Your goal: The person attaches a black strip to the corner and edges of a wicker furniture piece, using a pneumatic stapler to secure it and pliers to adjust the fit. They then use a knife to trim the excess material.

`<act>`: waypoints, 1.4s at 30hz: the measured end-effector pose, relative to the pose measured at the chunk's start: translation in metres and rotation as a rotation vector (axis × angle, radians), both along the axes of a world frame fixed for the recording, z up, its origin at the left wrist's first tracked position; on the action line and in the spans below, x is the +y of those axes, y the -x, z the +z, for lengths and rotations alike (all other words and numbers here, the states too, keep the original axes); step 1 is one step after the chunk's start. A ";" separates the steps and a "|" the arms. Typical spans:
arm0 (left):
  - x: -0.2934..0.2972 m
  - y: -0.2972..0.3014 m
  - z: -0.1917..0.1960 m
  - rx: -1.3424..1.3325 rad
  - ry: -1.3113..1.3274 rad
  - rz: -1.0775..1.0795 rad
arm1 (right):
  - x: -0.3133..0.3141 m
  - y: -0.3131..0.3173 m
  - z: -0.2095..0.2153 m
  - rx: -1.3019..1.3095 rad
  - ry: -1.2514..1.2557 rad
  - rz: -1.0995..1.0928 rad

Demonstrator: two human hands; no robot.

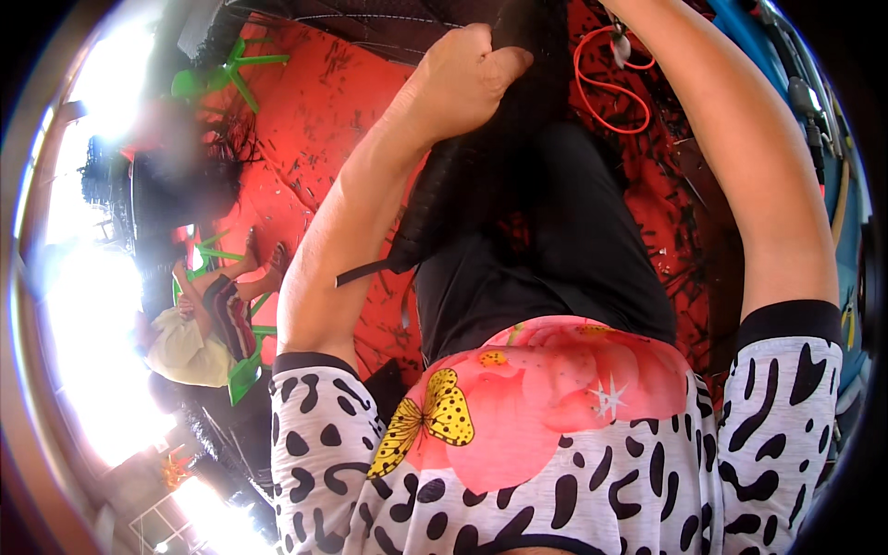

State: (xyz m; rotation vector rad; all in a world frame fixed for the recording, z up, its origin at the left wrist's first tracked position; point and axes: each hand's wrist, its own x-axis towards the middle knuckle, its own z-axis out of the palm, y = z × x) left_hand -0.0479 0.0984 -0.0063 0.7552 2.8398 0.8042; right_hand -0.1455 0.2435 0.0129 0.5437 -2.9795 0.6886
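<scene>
My left hand is closed in a fist at the top centre, gripping dark black material. The material looks like fabric and hangs down over my lap; its exact kind is hard to make out. A thin black strip sticks out from its lower left end, beside my left forearm. My right forearm reaches up past the top edge, so my right hand is out of the picture. Close to that forearm, a red cord loops down, with a small metal piece at its top.
A red floor sheet is strewn with black scraps. Green plastic stools stand at the left, and a person in a pale top sits on one there. Black fringed bundles are nearby. Blue material and cables run along the right.
</scene>
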 end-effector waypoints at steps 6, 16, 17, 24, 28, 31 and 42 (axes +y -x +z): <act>-0.003 -0.029 0.008 -0.029 0.012 0.059 | -0.002 -0.002 0.003 -0.054 -0.006 -0.004; -0.008 -0.054 0.010 0.031 0.036 0.103 | -0.010 -0.020 0.013 -0.052 0.021 0.038; -0.011 -0.056 0.008 0.028 0.037 0.106 | -0.011 -0.021 0.013 -0.056 0.022 0.042; -0.024 -0.070 0.004 0.125 0.014 -0.015 | -0.009 -0.005 0.003 -0.011 0.040 0.044; -0.032 -0.076 0.001 0.133 0.005 -0.069 | -0.010 -0.007 0.000 0.044 0.088 0.029; -0.026 -0.081 0.003 -0.233 -0.194 0.248 | -0.005 -0.007 0.000 0.020 0.069 0.046; -0.052 -0.097 0.003 -0.624 -0.447 0.256 | 0.015 0.002 -0.016 0.054 0.073 -0.056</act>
